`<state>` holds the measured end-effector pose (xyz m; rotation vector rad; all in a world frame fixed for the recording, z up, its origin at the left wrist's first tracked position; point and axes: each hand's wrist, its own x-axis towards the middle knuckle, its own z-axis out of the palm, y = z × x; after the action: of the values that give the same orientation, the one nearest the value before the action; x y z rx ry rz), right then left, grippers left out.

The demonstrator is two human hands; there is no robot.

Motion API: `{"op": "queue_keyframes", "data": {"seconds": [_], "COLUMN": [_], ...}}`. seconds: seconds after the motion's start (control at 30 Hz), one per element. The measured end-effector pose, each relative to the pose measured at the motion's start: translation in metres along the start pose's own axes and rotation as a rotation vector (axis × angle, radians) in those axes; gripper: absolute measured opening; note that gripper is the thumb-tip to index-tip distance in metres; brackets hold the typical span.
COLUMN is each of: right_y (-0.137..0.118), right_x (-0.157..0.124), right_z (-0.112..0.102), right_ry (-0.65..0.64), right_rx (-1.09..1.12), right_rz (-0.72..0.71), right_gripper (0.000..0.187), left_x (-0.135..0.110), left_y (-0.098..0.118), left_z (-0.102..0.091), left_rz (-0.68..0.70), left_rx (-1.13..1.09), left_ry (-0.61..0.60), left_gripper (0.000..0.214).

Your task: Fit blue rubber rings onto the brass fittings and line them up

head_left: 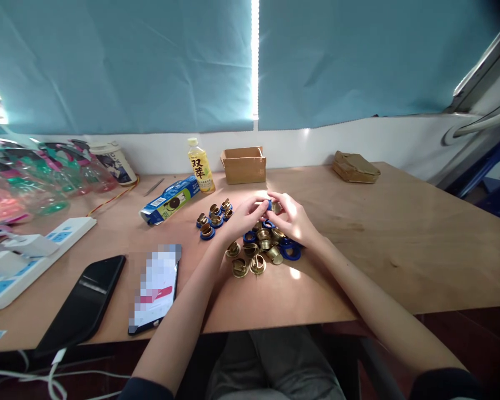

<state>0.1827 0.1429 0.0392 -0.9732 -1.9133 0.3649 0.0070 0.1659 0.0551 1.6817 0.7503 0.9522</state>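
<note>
Above a pile of loose parts, my left hand point(245, 215) pinches a blue ring point(269, 205) between thumb and fingers. Facing it, my right hand point(290, 218) is closed on a brass fitting point(276, 208), which meets the ring or lies very near it; my fingers hide the exact contact. Beneath both hands lie several flanged brass fittings point(257, 264) and loose blue rings point(290, 251). To the left of my left hand stands a group of brass fittings with blue rings around their bases point(207, 231).
An open cardboard box point(245, 169), a yellow drink bottle point(200, 166) and a blue carton point(170, 200) stand at the back. A crumpled brown package point(355, 167) lies back right. Two phones point(83, 300), a power strip point(37, 266) and spray bottles point(58, 172) occupy the left.
</note>
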Motion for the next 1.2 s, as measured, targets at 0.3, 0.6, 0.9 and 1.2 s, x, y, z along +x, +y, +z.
{"op": "queue_keyframes", "data": {"seconds": [0.3, 0.6, 0.9, 1.2], "right_y": [0.0, 0.007, 0.001, -0.005], "right_x": [-0.001, -0.004, -0.001, 0.0], "right_z": [0.003, 0.004, 0.002, 0.0], "right_ry": [0.012, -0.034, -0.065, 0.0], "right_rx": [-0.037, -0.059, -0.043, -0.062], "right_rz": [-0.027, -0.006, -0.067, -0.064], "right_gripper": [0.037, 0.046, 0.046, 0.038], "left_x": [0.0, 0.002, 0.001, 0.001], "left_y": [0.001, -0.002, -0.005, -0.001], "left_z": [-0.001, 0.002, -0.005, -0.002], "left_rz": [0.024, -0.034, -0.081, -0.118], "left_rx": [0.017, -0.087, -0.215, -0.216], "left_ry": [0.067, 0.065, 0.075, 0.147], "left_gripper": [0.028, 0.026, 0.023, 0.02]}}
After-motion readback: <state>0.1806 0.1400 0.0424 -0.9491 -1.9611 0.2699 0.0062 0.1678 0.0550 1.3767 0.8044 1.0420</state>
